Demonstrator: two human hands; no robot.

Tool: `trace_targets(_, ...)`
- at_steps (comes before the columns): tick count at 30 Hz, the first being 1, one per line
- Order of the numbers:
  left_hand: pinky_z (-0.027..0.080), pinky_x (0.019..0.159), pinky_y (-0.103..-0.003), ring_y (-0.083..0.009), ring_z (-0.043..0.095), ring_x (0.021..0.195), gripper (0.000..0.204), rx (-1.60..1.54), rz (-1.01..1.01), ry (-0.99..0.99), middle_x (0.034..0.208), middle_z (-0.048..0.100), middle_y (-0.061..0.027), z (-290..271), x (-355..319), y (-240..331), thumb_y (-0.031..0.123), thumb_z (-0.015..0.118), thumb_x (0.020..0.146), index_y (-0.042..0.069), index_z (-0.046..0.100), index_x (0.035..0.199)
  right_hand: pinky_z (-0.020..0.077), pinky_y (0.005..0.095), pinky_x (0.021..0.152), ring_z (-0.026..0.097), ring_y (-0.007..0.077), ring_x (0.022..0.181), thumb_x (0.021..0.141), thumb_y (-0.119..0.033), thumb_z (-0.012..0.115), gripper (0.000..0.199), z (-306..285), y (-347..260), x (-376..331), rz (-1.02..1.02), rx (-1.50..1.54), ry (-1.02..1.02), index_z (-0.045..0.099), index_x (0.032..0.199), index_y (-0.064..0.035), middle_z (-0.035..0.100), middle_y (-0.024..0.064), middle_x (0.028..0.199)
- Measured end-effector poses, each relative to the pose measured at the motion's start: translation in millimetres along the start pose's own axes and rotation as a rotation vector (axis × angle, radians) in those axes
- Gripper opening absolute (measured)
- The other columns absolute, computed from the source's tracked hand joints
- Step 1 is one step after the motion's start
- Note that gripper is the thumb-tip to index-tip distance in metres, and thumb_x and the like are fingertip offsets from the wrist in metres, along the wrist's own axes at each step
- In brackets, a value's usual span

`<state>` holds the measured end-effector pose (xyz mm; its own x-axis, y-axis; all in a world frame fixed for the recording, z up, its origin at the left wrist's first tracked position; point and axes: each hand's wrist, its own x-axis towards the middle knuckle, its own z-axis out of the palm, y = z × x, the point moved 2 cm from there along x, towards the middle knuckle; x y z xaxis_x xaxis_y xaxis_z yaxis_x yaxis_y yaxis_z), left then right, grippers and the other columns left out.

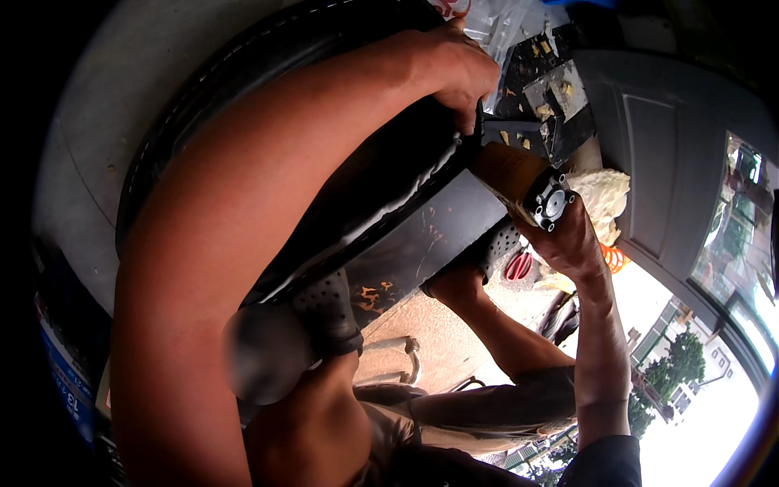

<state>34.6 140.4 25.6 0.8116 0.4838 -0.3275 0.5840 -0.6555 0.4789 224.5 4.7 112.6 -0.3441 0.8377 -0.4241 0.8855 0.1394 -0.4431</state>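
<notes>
My left arm reaches across a black upholstered piece with pale stitching along its outer edge. At its far right end, my left hand is closed on the edge of the black cover, fingers bent down over it. A whitish strip of folded material runs along the cover's near edge. My right hand is wrapped around a staple gun with a yellowish body and a black-and-silver end cap. The tool's far end lies close to the cover's edge, just below my left hand; whether it touches is hidden.
A dark scratched panel lies below the cover, near my clogs. Red-handled scissors, a cream foam chunk and an orange coiled hose are at right. Clear plastic lies beyond; a grey door stands right.
</notes>
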Motion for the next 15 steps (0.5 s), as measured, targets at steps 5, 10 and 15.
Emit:
trace_targets(5, 0.031, 0.102, -0.052, -0.0245, 0.067, 0.107, 0.045, 0.038, -0.121, 0.008, 0.107, 0.075, -0.0027, -3, -16, 6, 0.041, 0.082, 0.074, 0.014, 0.077, 0.109, 0.0562, 0.0357, 0.078, 0.067, 0.0295, 0.085, 0.078, -0.016, 0.085, 0.049, -9, -3, 3, -0.046, -0.016, -0.027, 0.062, 0.119, -0.0032, 0.064, 0.0145, 0.102)
trace_targets(10, 0.033, 0.099, -0.050, -0.0237, 0.068, 0.106, 0.042, 0.033, -0.132, -0.056, 0.111, 0.075, -0.0028, -11, -12, 13, 0.037, 0.082, 0.075, 0.016, 0.077, 0.111, 0.0570, 0.0357, 0.078, 0.063, 0.0296, 0.090, 0.078, -0.027, 0.088, 0.069, -23, 18, 12, -0.320, -0.415, -0.084, 0.053, 0.129, 0.0044, 0.056, 0.0179, 0.109)
trace_targets(15, 0.033, 0.099, -0.050, -0.0228, 0.067, 0.108, 0.045, 0.013, -0.179, -0.034, 0.112, 0.075, -0.0021, -5, -9, 14, 0.036, 0.083, 0.074, 0.017, 0.076, 0.114, 0.0569, 0.0382, 0.078, 0.065, 0.0313, 0.091, 0.079, -0.029, 0.086, 0.064, -24, 12, 20, -0.265, -0.363, -0.084, 0.056, 0.126, 0.0033, 0.060, 0.0187, 0.106)
